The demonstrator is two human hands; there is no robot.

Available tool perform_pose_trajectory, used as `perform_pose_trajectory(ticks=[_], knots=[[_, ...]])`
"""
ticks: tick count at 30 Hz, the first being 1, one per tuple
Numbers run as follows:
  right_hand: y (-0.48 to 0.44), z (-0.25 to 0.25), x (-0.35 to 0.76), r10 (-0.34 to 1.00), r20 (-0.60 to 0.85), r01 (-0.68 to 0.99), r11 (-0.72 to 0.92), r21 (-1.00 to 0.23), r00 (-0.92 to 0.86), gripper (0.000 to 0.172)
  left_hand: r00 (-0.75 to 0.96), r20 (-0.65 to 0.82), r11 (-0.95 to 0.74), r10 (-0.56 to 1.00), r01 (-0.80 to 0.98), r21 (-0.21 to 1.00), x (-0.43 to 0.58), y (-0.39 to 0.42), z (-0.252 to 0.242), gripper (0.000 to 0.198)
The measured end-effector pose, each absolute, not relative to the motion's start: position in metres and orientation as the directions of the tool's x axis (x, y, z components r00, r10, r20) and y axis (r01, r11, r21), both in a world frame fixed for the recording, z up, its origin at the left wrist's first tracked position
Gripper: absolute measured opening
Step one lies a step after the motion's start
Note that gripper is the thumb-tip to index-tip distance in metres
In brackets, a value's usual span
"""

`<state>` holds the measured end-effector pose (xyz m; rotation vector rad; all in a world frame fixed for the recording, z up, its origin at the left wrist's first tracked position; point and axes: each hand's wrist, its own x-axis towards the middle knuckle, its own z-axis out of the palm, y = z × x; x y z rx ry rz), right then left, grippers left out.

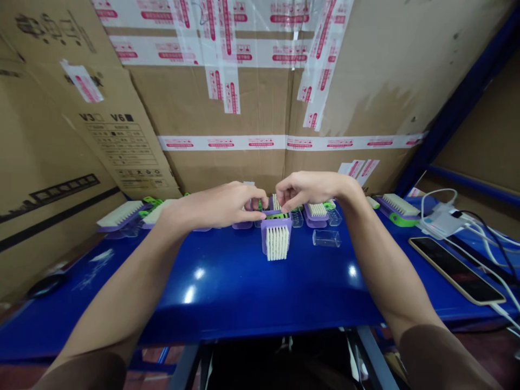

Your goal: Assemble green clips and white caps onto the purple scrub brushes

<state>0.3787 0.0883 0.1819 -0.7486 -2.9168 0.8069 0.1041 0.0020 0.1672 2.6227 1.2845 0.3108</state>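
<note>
Both hands meet over the purple brush (277, 241) standing on end mid-way along the blue table (244, 292), left hand (225, 208) pinched shut on its top edge, right hand (311, 189) pinching the green piece (278, 215) there; best, I'd say, to hold the 2 grips level and press squarely.

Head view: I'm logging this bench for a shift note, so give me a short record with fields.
surface: blue table
left hand: fingers pinched at top of purple brush
right hand: pinched at the same brush top
brush pose: on end, bristles toward camera
right of brush: clear cover, apart
far right: phone, face up
behind: cardboard boxes
</note>
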Motion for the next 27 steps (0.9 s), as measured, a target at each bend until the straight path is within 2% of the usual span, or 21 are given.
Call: perform_pose_trajectory(ticks=[8,13,19,22,24,27], knots=[[0.086,0.183,0.379,0.469,-0.098,0.458,0.760,-0.462,-0.878,0.014,0.539,0.043,-0.530,0.841,0.806,0.265,0.106,-0.007,0.175,0.038],[0.084,0.183,0.378,0.475,-0.102,0.467,0.762,-0.448,-0.874,0.015,0.567,0.044,-0.557,0.823,0.787,0.266,0.106,-0.005,0.176,0.037],[0.074,0.182,0.378,0.515,-0.071,0.500,0.775,-0.386,-0.854,0.017,0.537,0.042,-0.525,0.843,0.802,0.286,0.106,-0.010,0.169,0.044],[0.062,0.167,0.388,0.535,0.075,0.472,0.796,-0.378,-0.842,0.013,0.539,0.184,-0.568,0.822,0.758,0.320,0.103,-0.014,0.147,0.064],[0.052,0.147,0.394,0.561,0.308,0.451,0.816,-0.361,-0.769,0.016,0.498,0.296,-0.579,0.815,0.717,0.387,0.101,-0.014,0.122,0.081],[0.038,0.106,0.401,0.553,0.628,0.450,0.827,-0.336,-0.548,0.021,0.423,0.436,-0.607,0.794,0.595,0.527,0.101,-0.011,0.075,0.098]])
